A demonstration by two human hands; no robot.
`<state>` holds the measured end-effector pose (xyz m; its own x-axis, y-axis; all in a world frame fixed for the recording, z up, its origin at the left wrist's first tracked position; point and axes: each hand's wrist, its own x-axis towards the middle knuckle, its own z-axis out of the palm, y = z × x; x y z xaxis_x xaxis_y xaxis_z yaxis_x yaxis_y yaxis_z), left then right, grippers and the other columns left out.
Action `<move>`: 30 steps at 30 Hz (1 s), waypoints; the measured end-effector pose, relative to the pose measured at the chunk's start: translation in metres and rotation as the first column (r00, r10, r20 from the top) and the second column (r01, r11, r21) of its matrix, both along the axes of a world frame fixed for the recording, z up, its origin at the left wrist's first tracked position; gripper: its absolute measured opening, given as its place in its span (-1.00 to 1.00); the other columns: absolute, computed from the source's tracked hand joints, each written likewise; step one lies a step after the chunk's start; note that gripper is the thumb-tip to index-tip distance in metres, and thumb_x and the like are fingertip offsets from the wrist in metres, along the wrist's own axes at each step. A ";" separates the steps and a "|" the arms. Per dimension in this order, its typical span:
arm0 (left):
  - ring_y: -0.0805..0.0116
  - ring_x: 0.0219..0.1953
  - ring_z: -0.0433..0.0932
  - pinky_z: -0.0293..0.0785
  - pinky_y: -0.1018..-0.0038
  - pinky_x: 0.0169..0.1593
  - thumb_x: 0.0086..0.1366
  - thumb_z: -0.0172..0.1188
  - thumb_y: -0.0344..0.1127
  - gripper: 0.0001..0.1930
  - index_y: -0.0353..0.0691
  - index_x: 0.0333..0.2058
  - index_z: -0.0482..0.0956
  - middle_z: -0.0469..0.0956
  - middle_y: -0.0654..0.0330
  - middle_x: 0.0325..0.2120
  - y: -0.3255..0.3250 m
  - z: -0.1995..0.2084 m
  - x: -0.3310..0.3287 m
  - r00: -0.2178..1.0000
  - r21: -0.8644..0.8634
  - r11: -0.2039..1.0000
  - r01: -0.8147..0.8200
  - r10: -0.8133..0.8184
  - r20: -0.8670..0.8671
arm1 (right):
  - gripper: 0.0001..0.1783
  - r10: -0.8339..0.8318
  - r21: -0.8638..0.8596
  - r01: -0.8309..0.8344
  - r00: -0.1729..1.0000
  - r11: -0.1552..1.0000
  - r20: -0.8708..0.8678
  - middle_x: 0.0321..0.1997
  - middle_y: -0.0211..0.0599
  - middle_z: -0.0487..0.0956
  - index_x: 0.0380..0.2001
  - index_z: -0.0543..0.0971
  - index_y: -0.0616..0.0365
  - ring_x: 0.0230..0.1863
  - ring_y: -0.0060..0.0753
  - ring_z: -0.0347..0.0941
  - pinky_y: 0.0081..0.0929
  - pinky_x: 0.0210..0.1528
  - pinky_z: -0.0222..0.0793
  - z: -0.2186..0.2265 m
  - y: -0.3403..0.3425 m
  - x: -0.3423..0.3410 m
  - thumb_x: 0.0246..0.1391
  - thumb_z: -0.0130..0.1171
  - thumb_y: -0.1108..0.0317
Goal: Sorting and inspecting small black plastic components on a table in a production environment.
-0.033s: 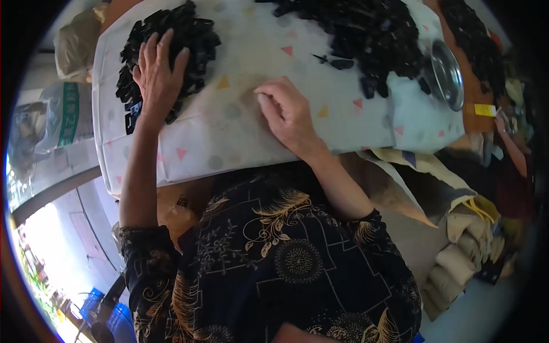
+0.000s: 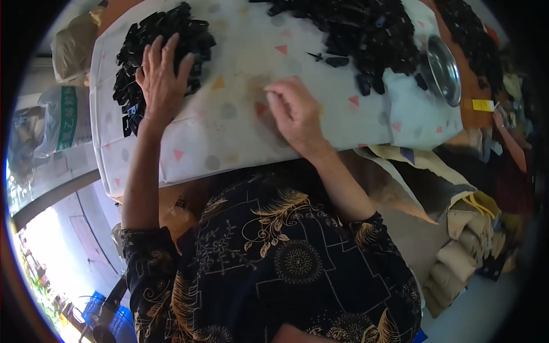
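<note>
On the left of the table lies a heap of small black plastic pieces [image 2: 191, 37]. My left hand [image 2: 160, 83] rests on it, fingers spread and palm down. My right hand [image 2: 294, 108] is over the middle of the white tablecloth [image 2: 200, 143], its fingers curled in and the thumb against them. Whatever it may hold is hidden. Beyond and to the right of that hand spreads a larger heap of black pieces [image 2: 372, 34]. A thin dark piece [image 2: 314, 56] and a flat oblong one [image 2: 337, 61] lie apart at its near edge.
A shiny metal bowl [image 2: 444, 71] tilts at the table's right edge, by a pale plastic bag [image 2: 409, 106]. More black pieces [image 2: 472, 43] lie farther right, near another person's arm [image 2: 512, 143]. Plastic-wrapped bundles [image 2: 60, 123] stand left; tan packets [image 2: 457, 263] are stacked lower right.
My right hand has shifted slightly to the right, still curled. My left hand has slid a little to the right over the heap, fingers still spread. The whole view has moved slightly.
</note>
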<state>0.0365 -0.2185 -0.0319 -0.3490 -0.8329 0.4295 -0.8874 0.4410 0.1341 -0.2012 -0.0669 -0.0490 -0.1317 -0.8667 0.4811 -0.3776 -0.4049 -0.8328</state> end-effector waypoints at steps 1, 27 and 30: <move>0.05 0.43 0.08 -0.07 -0.22 0.34 0.37 0.08 0.14 -0.40 0.14 0.32 0.31 0.19 0.12 0.36 0.008 -0.005 -0.006 0.998 -0.026 0.999 0.044 -0.043 0.051 | -0.89 -0.123 -0.011 0.123 0.989 0.992 -0.077 -0.26 -0.28 0.53 -0.20 0.57 0.22 -0.42 -0.51 0.44 -0.56 -0.43 0.37 -0.002 0.009 -0.018 0.19 0.17 0.53; 0.25 -0.19 0.48 0.42 0.33 -0.14 0.12 0.26 -0.45 -0.70 -0.12 -0.13 0.60 0.45 0.25 -0.29 0.067 0.001 -0.065 0.933 -0.035 0.943 0.332 -0.333 -0.139 | -0.75 -0.067 0.480 0.130 0.987 0.868 -0.147 -0.22 -0.43 0.53 -0.03 0.59 0.19 -0.22 -0.56 0.44 -0.61 -0.18 0.39 0.005 0.027 -0.111 0.22 0.21 0.48; 0.27 -0.18 0.46 0.39 0.36 -0.15 0.12 0.24 -0.46 -0.74 -0.13 -0.17 0.60 0.43 0.25 -0.29 0.055 -0.004 -0.068 0.928 -0.051 0.927 0.371 -0.372 -0.021 | -0.73 0.001 0.389 0.117 0.957 0.914 -0.289 -0.24 -0.36 0.56 -0.04 0.59 0.21 -0.24 -0.47 0.49 -0.56 -0.18 0.42 0.016 0.025 -0.100 0.16 0.25 0.49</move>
